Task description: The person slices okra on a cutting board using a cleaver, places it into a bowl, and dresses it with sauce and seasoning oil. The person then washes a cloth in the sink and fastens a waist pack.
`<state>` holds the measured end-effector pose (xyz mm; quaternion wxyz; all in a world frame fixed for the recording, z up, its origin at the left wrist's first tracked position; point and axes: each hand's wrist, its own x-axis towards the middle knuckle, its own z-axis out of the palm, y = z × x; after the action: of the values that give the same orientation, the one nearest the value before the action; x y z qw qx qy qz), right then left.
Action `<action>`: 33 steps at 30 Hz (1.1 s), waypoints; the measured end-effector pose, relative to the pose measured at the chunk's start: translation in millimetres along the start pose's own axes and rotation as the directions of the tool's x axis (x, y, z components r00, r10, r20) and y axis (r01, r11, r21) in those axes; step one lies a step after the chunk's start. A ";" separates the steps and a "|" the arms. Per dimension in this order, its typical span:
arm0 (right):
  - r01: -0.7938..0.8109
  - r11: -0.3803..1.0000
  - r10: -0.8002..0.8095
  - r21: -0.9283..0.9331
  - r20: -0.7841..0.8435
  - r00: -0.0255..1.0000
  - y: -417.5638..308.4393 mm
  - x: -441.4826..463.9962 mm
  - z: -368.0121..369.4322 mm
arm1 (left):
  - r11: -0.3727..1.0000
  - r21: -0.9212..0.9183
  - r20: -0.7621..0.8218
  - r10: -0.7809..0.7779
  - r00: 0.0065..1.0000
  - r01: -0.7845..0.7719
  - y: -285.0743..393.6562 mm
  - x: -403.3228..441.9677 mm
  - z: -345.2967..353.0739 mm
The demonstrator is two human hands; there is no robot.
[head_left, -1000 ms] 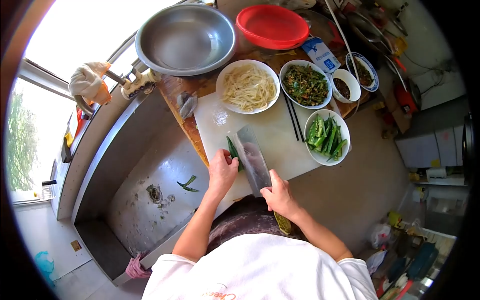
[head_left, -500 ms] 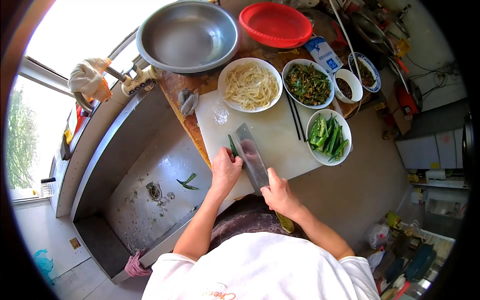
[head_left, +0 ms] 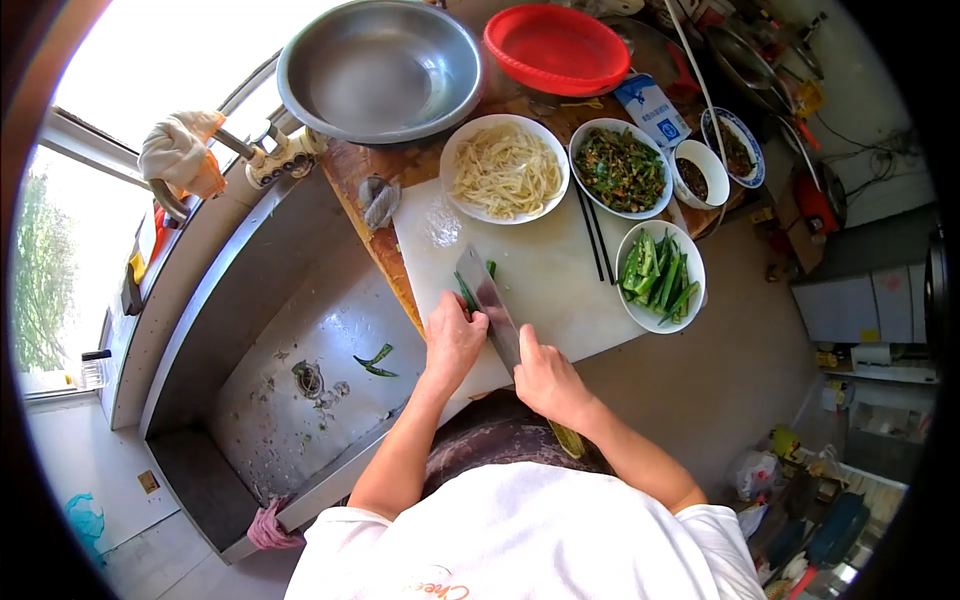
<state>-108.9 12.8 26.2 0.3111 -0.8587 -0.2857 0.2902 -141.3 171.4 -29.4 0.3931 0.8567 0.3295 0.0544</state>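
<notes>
My left hand [head_left: 456, 338] is closed on a long green vegetable [head_left: 466, 292] near the left edge of the white cutting board [head_left: 560, 290]. Right beside it, my right hand [head_left: 545, 375] grips a broad cleaver [head_left: 488, 300], its blade pointing away from me along the vegetable. A bit of green [head_left: 491, 268] shows on the blade's right side. A bowl of cut green pieces [head_left: 658, 277] stands at the board's right edge. Pale strips fill a white bowl [head_left: 505, 169] at the board's far side, and black chopsticks [head_left: 597, 237] lie to its right.
Left of the board is a metal sink [head_left: 290, 400] with green scraps [head_left: 375, 361] in it. Behind stand a metal basin [head_left: 380, 72], a red basin [head_left: 557, 50], a bowl of chopped greens [head_left: 621, 168] and a small sauce bowl [head_left: 698, 174]. A grey cloth [head_left: 379, 202] lies at the board's corner.
The cleaver has turned more edge-on and shifted slightly left against the vegetable. A green piece now shows on its right side. My left hand stays closed on the vegetable.
</notes>
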 end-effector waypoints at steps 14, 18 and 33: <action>-0.062 0.968 0.074 0.244 -0.040 0.996 35.4 -3.3 13.5 | 0.998 0.053 0.035 -0.038 0.999 0.036 -7.0 -3.0 -15.4; -0.152 0.866 0.154 0.476 0.034 0.987 24.8 -10.2 -18.3 | 1.000 0.009 -0.046 0.017 0.999 -0.017 -6.4 -8.0 -15.3; -0.188 0.785 0.311 0.590 -0.113 0.944 55.1 -38.3 -33.0 | 0.981 0.092 0.027 0.168 0.985 -0.169 23.0 39.6 12.0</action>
<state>-95.1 -60.5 20.9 0.5403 -0.7810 -0.0354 0.3113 -94.3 176.9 -27.9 0.3495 0.8995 0.2543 0.0636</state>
